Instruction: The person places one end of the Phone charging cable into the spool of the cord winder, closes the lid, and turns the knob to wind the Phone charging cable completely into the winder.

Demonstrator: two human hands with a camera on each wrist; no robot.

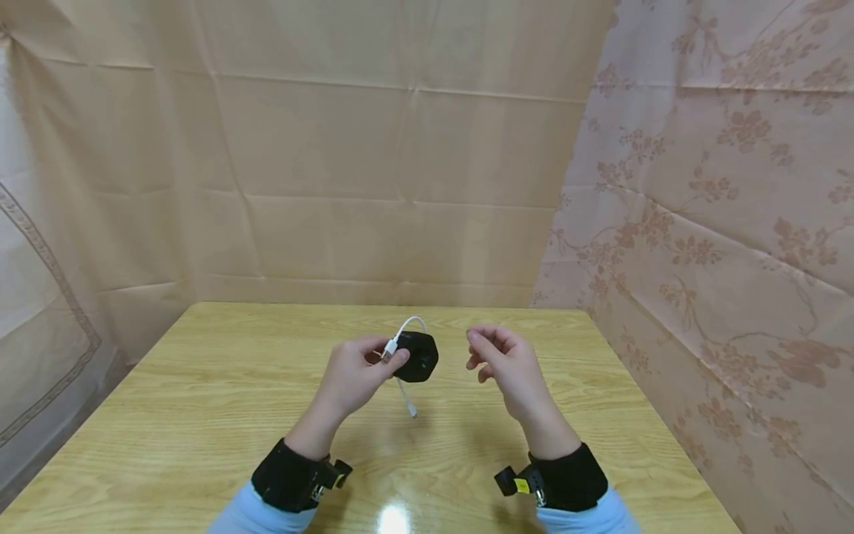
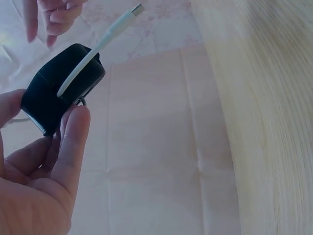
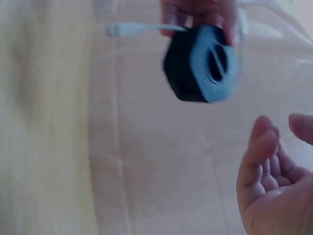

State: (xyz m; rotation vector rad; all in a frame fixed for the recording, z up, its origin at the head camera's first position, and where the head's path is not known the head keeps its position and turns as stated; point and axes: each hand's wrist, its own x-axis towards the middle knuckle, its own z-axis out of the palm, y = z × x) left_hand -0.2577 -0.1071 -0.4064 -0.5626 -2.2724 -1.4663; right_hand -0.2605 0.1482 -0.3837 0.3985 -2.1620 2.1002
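A black hexagonal case [image 1: 420, 357] is held up over the table by my left hand [image 1: 350, 374], thumb on its near side. A white USB cable [image 1: 409, 322] loops from the top of the case to a metal-tipped plug by the left thumb. The cable's other, smaller plug [image 1: 411, 411] hangs below. In the right wrist view, the case [image 3: 180, 71] shows a grey-blue side with a round opening. My right hand [image 1: 517, 367] hovers to the right, apart from the case, with fingers loosely bent and nothing between them.
A wooden table [image 1: 233, 415] lies beneath both hands. Behind it hangs a beige curtain [image 1: 320, 170], and a flowered curtain [image 1: 707, 222] borders the right side. Pale cloth [image 1: 33, 311] hangs at the left. Each wrist wears a black strap with a small camera.
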